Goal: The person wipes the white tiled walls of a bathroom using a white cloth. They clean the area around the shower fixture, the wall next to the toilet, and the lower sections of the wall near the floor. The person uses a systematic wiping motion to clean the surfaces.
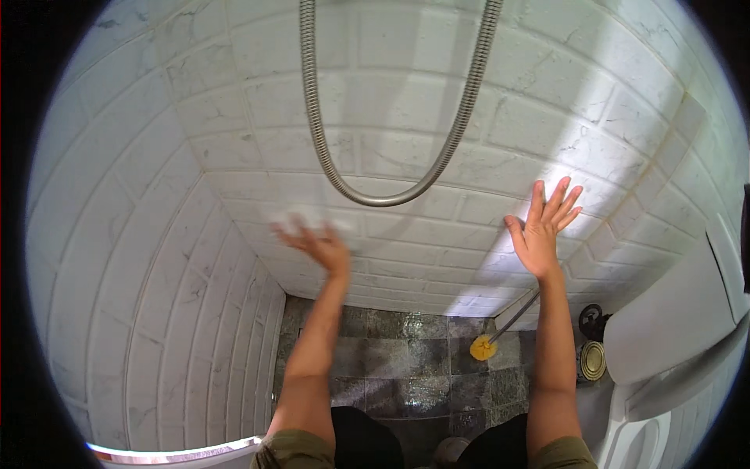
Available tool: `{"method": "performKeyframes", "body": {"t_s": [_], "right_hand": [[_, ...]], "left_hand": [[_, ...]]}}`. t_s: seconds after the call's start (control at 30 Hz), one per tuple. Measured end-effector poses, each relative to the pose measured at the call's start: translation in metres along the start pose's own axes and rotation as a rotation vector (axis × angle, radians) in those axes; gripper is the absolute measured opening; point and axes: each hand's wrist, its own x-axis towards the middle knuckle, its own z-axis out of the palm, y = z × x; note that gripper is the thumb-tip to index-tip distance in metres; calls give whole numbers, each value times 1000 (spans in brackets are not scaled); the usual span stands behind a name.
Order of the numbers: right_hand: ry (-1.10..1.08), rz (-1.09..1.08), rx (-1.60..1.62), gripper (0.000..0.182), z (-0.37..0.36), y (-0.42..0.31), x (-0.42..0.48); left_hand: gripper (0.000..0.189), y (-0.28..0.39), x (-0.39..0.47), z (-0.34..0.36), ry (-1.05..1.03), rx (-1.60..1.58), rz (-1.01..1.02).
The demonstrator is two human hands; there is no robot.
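White marble-look wall tiles (pixel 404 152) rise before me, with a flexible metal shower hose (pixel 384 200) hanging in a U across them. My left hand (pixel 319 243) is at the wall, left of the hose's bend, blurred by motion with its fingers apart. A pale smear shows around its fingertips; whether the hand has a white thing under it, I cannot tell. Farther right, my right hand (pixel 540 234) lies against the tiles in a band of bright light. Its fingers are spread and nothing shows in it.
Below is a wet-looking dark tiled floor (pixel 389 354). A yellow-headed brush (pixel 483 347) leans with its handle passing behind my right forearm. At right stand a white toilet (pixel 668 328), a round gold-coloured tin lid (pixel 593 361) and a dark wheel-like object (pixel 592 320).
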Motion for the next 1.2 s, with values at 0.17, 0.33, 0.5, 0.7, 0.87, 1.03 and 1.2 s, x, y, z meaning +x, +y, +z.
{"method": "performKeyframes", "body": {"t_s": [0.17,0.33,0.5,0.7,0.87,1.03,1.2], "right_hand": [[-43,-20,1,83,1,3,-1],[-59,-91,-71,82,-5,19,-11],[-53,-70,-71,85,1,13,-9],[-67,-67,-102,87,-1,11,-9],[-74,-89,-125,87,-1,12,-9],[-57,-98,-139,86,-3,10,-8],[-36,-118,-143,84,1,9,-5]], "left_hand": [[46,38,-74,23,-260,31,1003],[61,-40,-16,-3,-198,-14,428],[79,-134,-12,-13,211,-91,-441],[72,11,-94,-5,-204,-81,-145],[72,-57,-102,3,-327,-166,326],[68,-150,-46,-26,170,-439,-525],[74,-143,-98,-6,176,-202,-742]]}}
